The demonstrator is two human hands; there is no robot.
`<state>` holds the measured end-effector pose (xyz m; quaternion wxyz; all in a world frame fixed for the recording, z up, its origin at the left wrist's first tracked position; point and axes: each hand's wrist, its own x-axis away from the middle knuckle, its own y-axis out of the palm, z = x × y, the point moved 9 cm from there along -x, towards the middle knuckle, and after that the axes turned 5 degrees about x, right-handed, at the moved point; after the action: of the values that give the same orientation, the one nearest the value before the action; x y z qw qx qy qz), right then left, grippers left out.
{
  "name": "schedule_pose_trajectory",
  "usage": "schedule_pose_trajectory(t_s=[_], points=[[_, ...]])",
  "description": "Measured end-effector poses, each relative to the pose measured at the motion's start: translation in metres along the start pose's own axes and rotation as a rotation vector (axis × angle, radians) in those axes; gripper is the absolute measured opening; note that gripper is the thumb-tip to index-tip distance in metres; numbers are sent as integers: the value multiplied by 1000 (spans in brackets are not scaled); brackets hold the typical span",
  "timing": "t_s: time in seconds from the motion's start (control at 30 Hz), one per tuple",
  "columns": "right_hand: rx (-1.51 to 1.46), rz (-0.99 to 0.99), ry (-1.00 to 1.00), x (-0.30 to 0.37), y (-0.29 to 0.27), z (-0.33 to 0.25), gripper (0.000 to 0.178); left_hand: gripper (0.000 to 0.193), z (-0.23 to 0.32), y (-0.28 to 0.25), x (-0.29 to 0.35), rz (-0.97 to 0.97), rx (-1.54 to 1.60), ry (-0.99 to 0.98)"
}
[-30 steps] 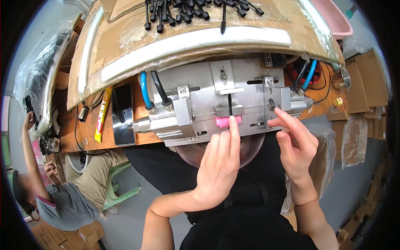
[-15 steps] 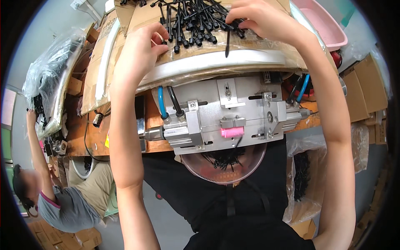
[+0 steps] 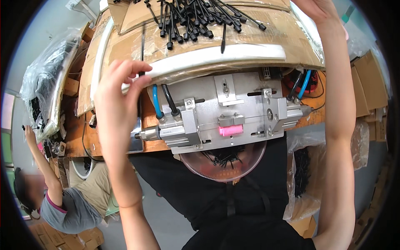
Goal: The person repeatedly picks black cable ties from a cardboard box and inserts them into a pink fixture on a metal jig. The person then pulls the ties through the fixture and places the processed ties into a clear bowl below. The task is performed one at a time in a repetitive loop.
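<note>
My left hand (image 3: 118,89) pinches a thin black plastic stick (image 3: 143,46) between thumb and fingertips, near the stick's thicker lower end. It is held upright at the left of the white foam strip (image 3: 221,55). Beyond the strip, black sticks with knobbed ends (image 3: 193,25) lie heaped on cardboard. My right hand (image 3: 315,10) is at the upper right edge, its fingers cut off by the frame. Between my forearms sits a metal fixture (image 3: 246,93) with a cylinder at each side and a pink piece (image 3: 230,130) in the middle.
Below the fixture, a clear reddish bowl (image 3: 246,177) on my lap holds several black sticks. Blue hoses (image 3: 156,102) and black hoses run up from the fixture. A lined box (image 3: 302,175) of black parts stands at right. Another person (image 3: 71,208) works at left.
My left hand has drawn back from the heap, leftward and nearer me, with one black stick. My right hand has left the heap toward the upper right; some sticks there have shifted.
</note>
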<state>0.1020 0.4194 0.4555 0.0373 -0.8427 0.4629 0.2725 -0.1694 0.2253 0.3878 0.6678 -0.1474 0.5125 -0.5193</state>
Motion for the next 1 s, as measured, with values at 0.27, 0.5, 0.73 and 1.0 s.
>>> schedule_pose_trajectory(t_s=[0.27,0.5,0.73,1.0], points=[[-214,11,-86,67,4,-15,27,66,112,100,135,-172,-41,88],[-83,212,-133,137,6,-31,31,68,107,136,135,-233,-154,-24],[647,235,-269,218,64,-42,29,70,112,139,129,-287,-108,-3],[1104,-41,-65,287,135,66,62,20,8,-5,5,208,-424,114]])
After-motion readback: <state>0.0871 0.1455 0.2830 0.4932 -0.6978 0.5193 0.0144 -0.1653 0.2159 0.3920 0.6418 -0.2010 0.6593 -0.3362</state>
